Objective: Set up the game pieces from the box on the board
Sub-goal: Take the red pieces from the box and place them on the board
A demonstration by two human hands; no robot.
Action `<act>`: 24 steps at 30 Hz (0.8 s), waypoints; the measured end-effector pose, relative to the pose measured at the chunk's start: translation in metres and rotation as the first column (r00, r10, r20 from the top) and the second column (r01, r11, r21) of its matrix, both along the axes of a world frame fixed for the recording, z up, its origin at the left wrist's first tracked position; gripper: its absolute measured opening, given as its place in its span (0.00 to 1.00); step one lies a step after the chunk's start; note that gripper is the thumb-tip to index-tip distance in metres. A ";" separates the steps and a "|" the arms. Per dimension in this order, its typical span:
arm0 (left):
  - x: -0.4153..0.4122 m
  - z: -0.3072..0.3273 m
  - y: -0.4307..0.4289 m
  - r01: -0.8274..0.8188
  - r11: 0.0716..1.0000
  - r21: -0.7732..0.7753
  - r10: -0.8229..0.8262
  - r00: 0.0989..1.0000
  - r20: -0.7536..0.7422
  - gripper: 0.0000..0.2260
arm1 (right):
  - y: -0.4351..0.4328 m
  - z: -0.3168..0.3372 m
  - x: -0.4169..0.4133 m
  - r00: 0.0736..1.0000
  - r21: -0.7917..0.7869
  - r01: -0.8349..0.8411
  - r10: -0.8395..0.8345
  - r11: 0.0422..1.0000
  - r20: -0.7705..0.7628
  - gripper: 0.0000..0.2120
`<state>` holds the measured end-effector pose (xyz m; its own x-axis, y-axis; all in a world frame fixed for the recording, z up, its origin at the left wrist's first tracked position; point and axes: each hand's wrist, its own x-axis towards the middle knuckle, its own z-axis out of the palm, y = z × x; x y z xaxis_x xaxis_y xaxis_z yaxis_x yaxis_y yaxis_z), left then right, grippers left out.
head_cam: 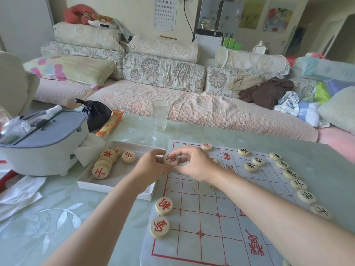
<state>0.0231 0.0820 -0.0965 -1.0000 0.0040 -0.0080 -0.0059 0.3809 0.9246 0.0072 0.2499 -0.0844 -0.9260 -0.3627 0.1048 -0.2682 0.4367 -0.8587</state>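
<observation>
One round cream disc with a red character (170,159) is pinched between both hands and tilted toward the camera, over the seam between box and board. The left hand (151,167) grips its left rim with thumb and fingertips. The right hand (193,166) grips its right rim, its other fingers loosely curled.

Three red-lettered discs (163,206) lie in full view on the white sheet board with red grid lines (211,237): two just beside each other at its eight o'clock edge, and one at twelve o'clock. Parts of two more show under the right hand and wrist. Nine black-lettered discs (290,173) lie from one to four o'clock, six curving along that edge and three further inward. Bare grid runs from the board's middle down to six o'clock.

At nine o'clock of the board, a shallow white cardboard box (115,182) lies with its wall against the board's edge. It holds six countable boxed discs (101,172): five overlap in a leaning row and one lies flat beside them. The floor of its near half is bare.

On the pale green leaf-patterned glass table (67,217), open glass spreads at seven o'clock. One clear glass tumbler (160,115) stands at twelve o'clock near the far edge. One grey-and-white lidded appliance (42,143) sits at ten o'clock, just beside the box.
</observation>
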 end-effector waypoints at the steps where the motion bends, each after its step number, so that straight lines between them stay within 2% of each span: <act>1: 0.002 0.000 -0.001 -0.010 1.000 -0.003 0.010 1.000 -0.002 0.17 | -0.001 -0.001 0.003 1.000 0.018 0.002 -0.001 1.000 -0.024 0.15; 3: 0.005 -0.001 -0.004 0.009 0.996 -0.086 -0.012 0.999 -0.039 0.10 | -0.003 -0.005 0.005 0.997 0.060 0.036 -0.032 0.998 -0.077 0.15; 7: 0.006 -0.003 -0.010 0.054 0.967 -0.247 -0.072 0.995 -0.063 0.10 | -0.005 -0.015 0.007 0.988 0.147 0.122 -0.107 0.982 -0.107 0.11; 9: 0.007 -0.006 -0.013 0.037 0.942 -0.334 -0.069 0.994 -0.082 0.16 | -0.007 -0.018 0.010 0.984 0.163 0.166 -0.152 0.972 -0.096 0.10; 12: 0.009 -0.010 -0.020 -0.018 0.827 -0.562 -0.088 0.983 -0.161 0.18 | -0.012 -0.021 0.013 0.960 0.276 0.273 -0.242 0.922 -0.142 0.12; 14: 0.009 -0.013 -0.026 -0.008 0.748 -0.664 -0.116 0.983 -0.143 0.17 | -0.015 -0.027 0.014 0.943 0.372 0.324 -0.264 0.870 -0.204 0.14; 16: 0.008 -0.017 -0.031 0.021 0.739 -0.674 -0.111 0.990 -0.092 0.17 | -0.016 -0.033 0.014 0.937 0.448 0.334 -0.240 0.829 -0.255 0.16; 20: 0.007 -0.019 -0.036 0.031 0.727 -0.686 -0.121 0.989 -0.084 0.17 | -0.019 -0.038 0.016 0.947 0.561 0.297 -0.162 0.772 -0.279 0.16; 24: 0.007 -0.012 -0.050 -0.025 0.720 -0.694 -0.083 0.989 -0.122 0.16 | -0.030 -0.030 0.011 0.915 0.522 0.360 -0.182 0.774 -0.360 0.14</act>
<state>0.0303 0.0317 -0.1080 -0.9903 0.0800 0.1133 0.1186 0.9120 0.3927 0.0182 0.2197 -0.1141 -0.9584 -0.1753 0.2253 -0.2459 0.9078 -0.3397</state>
